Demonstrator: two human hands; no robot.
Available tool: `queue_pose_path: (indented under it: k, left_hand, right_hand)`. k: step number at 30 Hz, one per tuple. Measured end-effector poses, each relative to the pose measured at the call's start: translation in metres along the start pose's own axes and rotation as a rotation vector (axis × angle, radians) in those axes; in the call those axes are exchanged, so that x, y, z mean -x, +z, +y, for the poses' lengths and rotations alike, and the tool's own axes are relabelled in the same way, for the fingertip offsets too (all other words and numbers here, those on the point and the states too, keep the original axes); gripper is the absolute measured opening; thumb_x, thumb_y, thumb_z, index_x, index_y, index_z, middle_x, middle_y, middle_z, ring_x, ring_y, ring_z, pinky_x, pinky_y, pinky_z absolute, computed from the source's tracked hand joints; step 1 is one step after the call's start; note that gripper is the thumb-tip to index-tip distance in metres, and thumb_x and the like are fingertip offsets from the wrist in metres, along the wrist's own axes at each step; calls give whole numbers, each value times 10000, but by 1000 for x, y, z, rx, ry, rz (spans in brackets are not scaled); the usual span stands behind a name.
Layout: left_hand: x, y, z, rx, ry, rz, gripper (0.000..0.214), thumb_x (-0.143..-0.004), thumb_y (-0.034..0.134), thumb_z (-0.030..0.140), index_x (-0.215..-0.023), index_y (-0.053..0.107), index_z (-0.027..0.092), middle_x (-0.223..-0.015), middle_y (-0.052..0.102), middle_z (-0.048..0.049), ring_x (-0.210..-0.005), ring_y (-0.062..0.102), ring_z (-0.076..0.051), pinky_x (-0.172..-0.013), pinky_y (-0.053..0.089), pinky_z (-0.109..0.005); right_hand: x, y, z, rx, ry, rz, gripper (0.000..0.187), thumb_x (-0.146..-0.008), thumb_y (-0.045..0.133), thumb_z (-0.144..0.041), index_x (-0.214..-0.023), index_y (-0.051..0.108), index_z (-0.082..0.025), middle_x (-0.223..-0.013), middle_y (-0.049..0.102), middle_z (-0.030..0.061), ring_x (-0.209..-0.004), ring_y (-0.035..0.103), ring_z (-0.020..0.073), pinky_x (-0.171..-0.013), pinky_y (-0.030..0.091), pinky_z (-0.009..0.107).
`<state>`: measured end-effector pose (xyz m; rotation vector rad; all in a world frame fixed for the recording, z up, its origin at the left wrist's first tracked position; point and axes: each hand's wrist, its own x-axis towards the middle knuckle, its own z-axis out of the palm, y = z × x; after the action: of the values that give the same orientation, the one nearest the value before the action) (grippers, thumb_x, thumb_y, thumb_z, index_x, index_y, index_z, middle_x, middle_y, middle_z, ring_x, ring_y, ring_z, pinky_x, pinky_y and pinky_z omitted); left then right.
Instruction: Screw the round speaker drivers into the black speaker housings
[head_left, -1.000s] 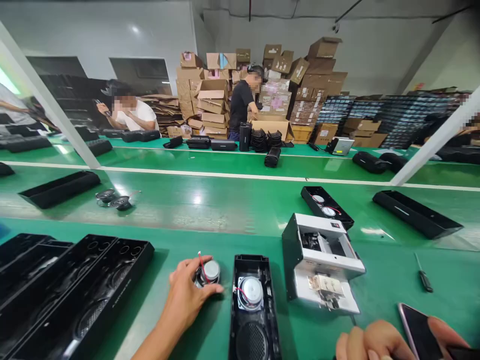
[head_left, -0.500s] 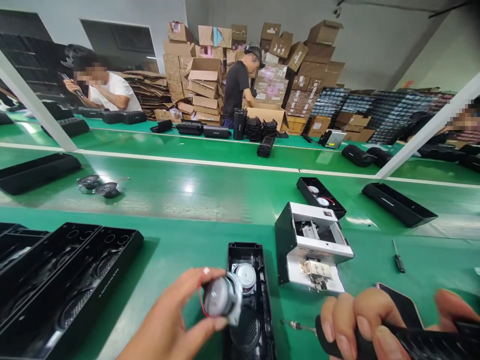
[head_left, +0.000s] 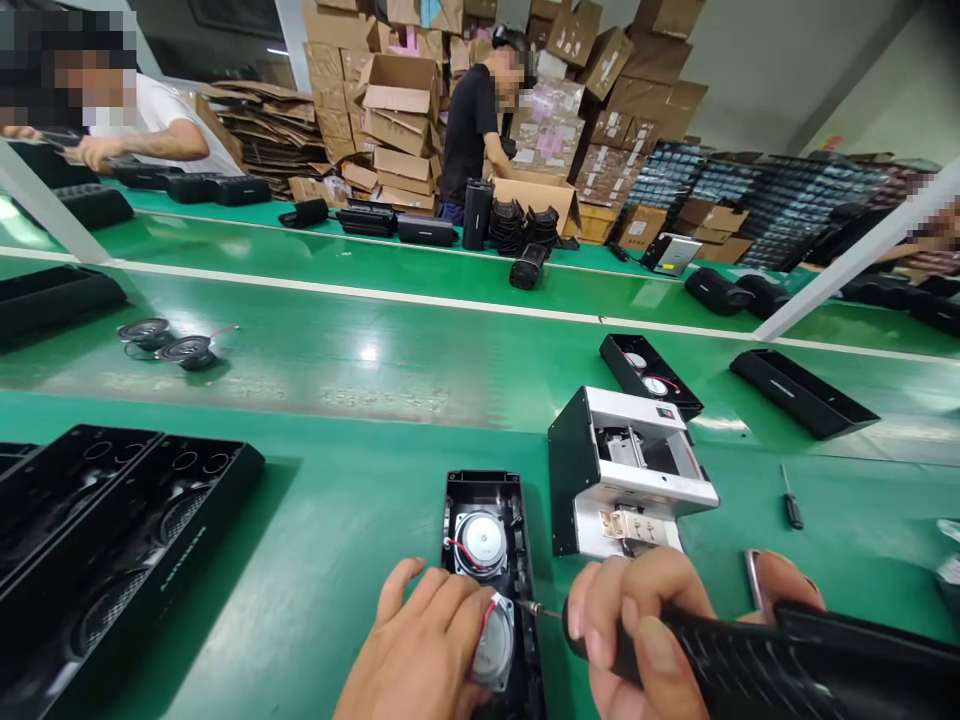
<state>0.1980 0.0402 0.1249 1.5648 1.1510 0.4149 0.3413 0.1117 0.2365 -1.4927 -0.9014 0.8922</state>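
A black speaker housing (head_left: 484, 489) lies lengthwise in front of me with its inside facing up. One round speaker driver (head_left: 481, 541) with a red wire sits in its far part. My left hand (head_left: 420, 640) is closed on a second speaker driver (head_left: 495, 645), which is tilted in the nearer part of the housing; the fingers partly cover it. In my right hand (head_left: 637, 620) is a black electric screwdriver (head_left: 757, 650). Its bit (head_left: 536, 608) points left, over the housing's right edge near the second driver.
A white and black machine (head_left: 637, 460) stands right of the housing. Farther right lie a small screwdriver (head_left: 792, 508) and a phone (head_left: 753, 575), partly hidden. More black housings (head_left: 210, 470) lie at left. Two loose drivers (head_left: 187, 350) rest beyond. A co-worker (head_left: 472, 130) stands by cardboard boxes.
My left hand has lowered the speaker driver into the nearer part of the housing. The right hand has brought the electric screwdriver left, its bit now over the housing's edge. The view has shifted.
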Motion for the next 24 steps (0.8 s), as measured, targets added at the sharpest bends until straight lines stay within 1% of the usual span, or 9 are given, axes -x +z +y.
queue_pose_path:
  k: [3, 5, 7, 10, 14, 17, 19, 22, 24]
  left_hand:
    - [-4, -7, 10, -50, -41, -52, 801, -526, 729, -54, -1210, 684, 360, -1188, 803, 110, -1127, 735, -251, -1232, 284, -487]
    - [-6, -10, 15, -101, -85, -79, 740, -538, 756, -56, -1163, 701, 335, -1173, 802, 103, -1142, 735, -246, -1244, 304, -475]
    - [-7, -13, 20, -130, -115, -95, 707, -555, 782, -55, -1148, 714, 325, -1173, 801, 100, -1164, 736, -236, -1259, 318, -454]
    - [-8, -17, 24, -114, -122, -96, 693, -556, 794, -54, -1133, 727, 326, -1157, 806, 103, -1150, 737, -231, -1269, 338, -447]
    - [-8, -16, 22, -76, -128, -104, 698, -572, 778, -53, -1151, 728, 334, -1137, 808, 88, -1129, 730, -243, -1257, 360, -474]
    - [-7, -9, 16, -55, -103, -95, 727, -543, 747, -55, -1159, 717, 330, -1139, 804, 68, -1123, 720, -263, -1246, 363, -509]
    - [-6, -5, 13, -38, -70, -79, 738, -517, 727, -50, -1151, 707, 327, -1128, 799, 60, -1106, 716, -272, -1236, 361, -526]
    - [-6, -6, 14, -48, -61, -86, 722, -550, 715, -53, -1163, 694, 329, -1137, 791, 64, -1114, 709, -261, -1236, 351, -507]
    - [-5, -8, 15, -57, -75, -96, 693, -586, 710, -53, -1168, 689, 323, -1157, 788, 65, -1128, 703, -249, -1246, 336, -489]
  right_hand:
    - [4, 1, 8, 20, 31, 17, 619, -1112, 717, -287, -1573, 379, -524, -793, 517, -98, -563, 492, 145, -573, 457, 333]
    - [6, -1, 13, 37, 45, -3, 638, -1120, 698, -302, -1606, 348, -522, -793, 516, -96, -571, 497, 150, -582, 441, 338]
    - [6, -7, 19, 45, 27, -66, 595, -1127, 676, -300, -1594, 365, -496, -799, 542, -93, -573, 527, 150, -576, 455, 335]
    - [5, -16, 27, 53, -7, -154, 505, -1124, 661, -266, -1533, 424, -441, -808, 590, -89, -575, 585, 144, -557, 495, 320]
    - [4, -22, 34, 73, 14, -161, 562, -1111, 668, -225, -1554, 397, -440, -831, 608, -89, -582, 610, 142, -568, 534, 323]
    - [6, -24, 37, 99, 9, -179, 509, -1115, 655, -209, -1516, 423, -420, -847, 608, -90, -584, 614, 131, -575, 531, 324]
    - [8, -25, 39, 109, 6, -193, 521, -1117, 647, -199, -1527, 409, -415, -856, 607, -90, -589, 617, 126, -582, 535, 325]
    - [10, -26, 42, 107, 3, -198, 597, -1117, 635, -190, -1587, 346, -418, -874, 601, -86, -593, 620, 127, -587, 547, 329]
    - [11, -26, 43, 121, -10, -191, 530, -1117, 623, -187, -1545, 390, -394, -875, 594, -80, -590, 616, 127, -586, 540, 330]
